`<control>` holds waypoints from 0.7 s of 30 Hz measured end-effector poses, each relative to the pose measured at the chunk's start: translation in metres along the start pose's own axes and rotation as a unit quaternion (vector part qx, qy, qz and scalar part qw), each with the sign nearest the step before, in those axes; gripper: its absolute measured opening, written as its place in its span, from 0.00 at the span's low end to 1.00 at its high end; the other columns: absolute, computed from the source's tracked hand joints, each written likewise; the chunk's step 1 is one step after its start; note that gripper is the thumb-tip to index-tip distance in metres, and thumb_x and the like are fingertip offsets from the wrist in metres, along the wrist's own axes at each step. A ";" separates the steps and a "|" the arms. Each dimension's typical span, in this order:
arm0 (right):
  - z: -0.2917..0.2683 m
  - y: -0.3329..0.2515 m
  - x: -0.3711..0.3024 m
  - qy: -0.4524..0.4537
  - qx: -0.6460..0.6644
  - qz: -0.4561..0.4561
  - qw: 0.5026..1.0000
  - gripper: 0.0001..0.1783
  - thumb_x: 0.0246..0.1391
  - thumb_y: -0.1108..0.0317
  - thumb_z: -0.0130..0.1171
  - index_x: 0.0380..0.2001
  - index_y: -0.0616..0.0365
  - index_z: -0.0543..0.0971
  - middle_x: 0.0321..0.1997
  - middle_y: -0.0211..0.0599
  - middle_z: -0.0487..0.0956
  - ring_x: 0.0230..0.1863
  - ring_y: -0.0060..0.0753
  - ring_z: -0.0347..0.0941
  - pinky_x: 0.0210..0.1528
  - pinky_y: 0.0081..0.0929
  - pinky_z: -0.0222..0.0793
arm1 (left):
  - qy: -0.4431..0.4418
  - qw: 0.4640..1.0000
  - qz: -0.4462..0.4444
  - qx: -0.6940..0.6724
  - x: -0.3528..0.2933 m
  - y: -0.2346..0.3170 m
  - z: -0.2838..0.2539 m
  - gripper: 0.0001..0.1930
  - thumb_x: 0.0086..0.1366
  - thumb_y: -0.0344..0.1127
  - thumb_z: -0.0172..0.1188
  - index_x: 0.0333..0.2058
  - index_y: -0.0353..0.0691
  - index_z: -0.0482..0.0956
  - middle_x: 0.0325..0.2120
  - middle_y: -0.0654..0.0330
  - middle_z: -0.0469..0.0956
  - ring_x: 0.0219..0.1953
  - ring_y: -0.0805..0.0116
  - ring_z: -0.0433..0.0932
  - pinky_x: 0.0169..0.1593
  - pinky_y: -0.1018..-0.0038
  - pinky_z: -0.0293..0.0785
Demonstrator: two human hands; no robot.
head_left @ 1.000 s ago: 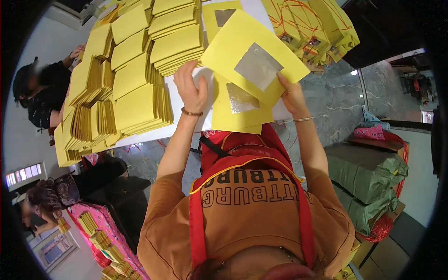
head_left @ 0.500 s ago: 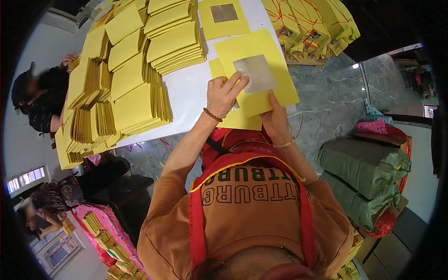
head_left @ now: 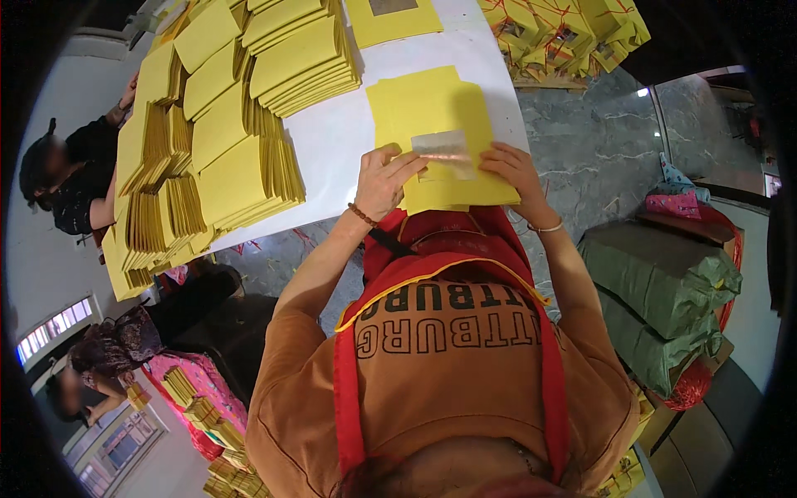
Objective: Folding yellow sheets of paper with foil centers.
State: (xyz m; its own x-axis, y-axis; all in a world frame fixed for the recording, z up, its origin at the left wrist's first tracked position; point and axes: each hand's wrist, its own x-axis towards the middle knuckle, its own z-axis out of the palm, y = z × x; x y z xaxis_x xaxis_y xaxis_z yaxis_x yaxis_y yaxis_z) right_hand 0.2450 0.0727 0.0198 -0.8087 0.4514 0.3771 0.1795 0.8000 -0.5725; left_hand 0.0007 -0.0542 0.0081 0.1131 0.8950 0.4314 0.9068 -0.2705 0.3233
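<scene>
At the table's near edge I handle a yellow paper sheet [head_left: 494, 197] with a silver foil square [head_left: 440, 145] on it. My left hand [head_left: 383, 181] holds the left side, its fingers reaching onto the foil. A bright streak crosses the foil where it bends. My right hand [head_left: 516, 181] grips the right edge with curled fingers; its thumb is hidden. Beneath and beyond lie more yellow sheets [head_left: 411, 95], slightly out of line with each other. Farther off, another yellow sheet [head_left: 398, 26] carries a foil square cut off by the picture's edge.
Piles of folded yellow paper [head_left: 249, 178] cover the left of the white table [head_left: 324, 153]. Yellow bundles tied with red string [head_left: 548, 37] stand beyond its right side. Green wrapped packages [head_left: 656, 274] sit at right. Another person [head_left: 83, 174] is at the table's left.
The foil-bearing sheet has come lower and nearer to me, and its foil now bends. My right hand has moved up along the right edge; my left hand has shifted slightly left and nearer.
</scene>
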 end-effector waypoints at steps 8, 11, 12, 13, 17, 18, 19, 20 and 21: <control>0.004 0.014 0.019 -0.051 0.190 0.171 0.965 0.13 0.50 0.66 0.55 0.39 0.58 0.75 0.37 0.37 0.77 0.42 0.34 0.72 0.45 0.26 0.63 | -0.022 0.978 -0.123 -0.169 0.005 -0.010 0.004 0.14 0.52 0.27 0.53 0.39 0.42 0.76 0.32 0.58 0.77 0.37 0.59 0.72 0.40 0.69 0.67; 0.020 0.028 0.020 -0.010 0.298 0.261 0.918 0.14 0.54 0.64 0.53 0.40 0.61 0.75 0.35 0.35 0.78 0.40 0.27 0.72 0.42 0.23 0.65 | -0.047 0.955 -0.243 -0.163 0.017 -0.007 0.000 0.09 0.58 0.35 0.51 0.34 0.37 0.76 0.29 0.52 0.76 0.32 0.55 0.73 0.36 0.65 0.68; 0.025 0.031 0.023 0.012 0.349 0.312 0.884 0.15 0.55 0.63 0.52 0.41 0.62 0.74 0.35 0.33 0.77 0.39 0.22 0.71 0.41 0.21 0.65 | -0.076 0.943 -0.286 -0.152 0.021 -0.007 -0.002 0.10 0.60 0.38 0.51 0.32 0.36 0.75 0.27 0.51 0.76 0.30 0.53 0.73 0.33 0.64 0.68; 0.028 0.033 0.024 0.010 0.349 0.312 0.883 0.15 0.55 0.63 0.52 0.41 0.62 0.74 0.35 0.33 0.77 0.39 0.22 0.71 0.41 0.21 0.65 | -0.105 0.928 -0.327 -0.141 0.024 -0.007 -0.002 0.13 0.61 0.41 0.50 0.29 0.35 0.74 0.24 0.49 0.75 0.27 0.51 0.73 0.31 0.62 0.68; 0.039 0.031 0.034 0.075 0.373 0.328 0.865 0.18 0.54 0.64 0.53 0.45 0.62 0.71 0.33 0.32 0.77 0.36 0.18 0.70 0.39 0.18 0.65 | -0.059 0.910 -0.363 -0.191 0.025 -0.009 0.009 0.15 0.59 0.42 0.52 0.26 0.34 0.72 0.23 0.47 0.75 0.23 0.50 0.73 0.28 0.62 0.68; 0.041 0.029 0.036 0.113 0.401 0.324 0.849 0.20 0.53 0.64 0.55 0.47 0.62 0.69 0.33 0.33 0.77 0.35 0.19 0.71 0.37 0.18 0.66 | -0.054 0.907 -0.371 -0.190 0.026 -0.009 0.009 0.13 0.58 0.42 0.53 0.31 0.35 0.72 0.22 0.48 0.74 0.22 0.51 0.73 0.27 0.63 0.68; 0.039 0.028 0.038 0.112 0.402 0.326 0.848 0.20 0.53 0.64 0.55 0.47 0.62 0.69 0.33 0.33 0.77 0.35 0.19 0.71 0.37 0.18 0.66 | -0.049 0.904 -0.380 -0.190 0.026 -0.009 0.009 0.14 0.57 0.41 0.54 0.36 0.36 0.72 0.20 0.49 0.74 0.21 0.52 0.73 0.26 0.64 0.68; 0.036 0.026 0.039 0.105 0.345 0.343 0.868 0.21 0.52 0.67 0.55 0.49 0.61 0.67 0.33 0.33 0.76 0.34 0.18 0.70 0.36 0.17 0.65 | -0.050 0.903 -0.382 -0.190 0.026 -0.009 0.011 0.14 0.57 0.41 0.54 0.36 0.36 0.72 0.20 0.49 0.74 0.21 0.52 0.73 0.26 0.64 0.68; 0.034 0.026 0.040 0.098 0.285 0.359 0.883 0.22 0.52 0.69 0.55 0.51 0.60 0.66 0.33 0.33 0.75 0.33 0.17 0.69 0.34 0.15 0.64 | -0.005 0.896 -0.393 -0.207 0.027 -0.008 0.014 0.17 0.56 0.39 0.56 0.43 0.37 0.69 0.19 0.51 0.73 0.20 0.54 0.73 0.26 0.64 0.68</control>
State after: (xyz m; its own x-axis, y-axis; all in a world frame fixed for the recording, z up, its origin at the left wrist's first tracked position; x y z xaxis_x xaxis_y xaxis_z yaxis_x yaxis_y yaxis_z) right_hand 0.1981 0.0977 -0.0046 -0.4792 0.8655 -0.1461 0.2504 -0.0247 -0.9678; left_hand 0.0027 -0.0227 0.0052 -0.4889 0.8691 -0.0748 0.4793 0.3392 0.8095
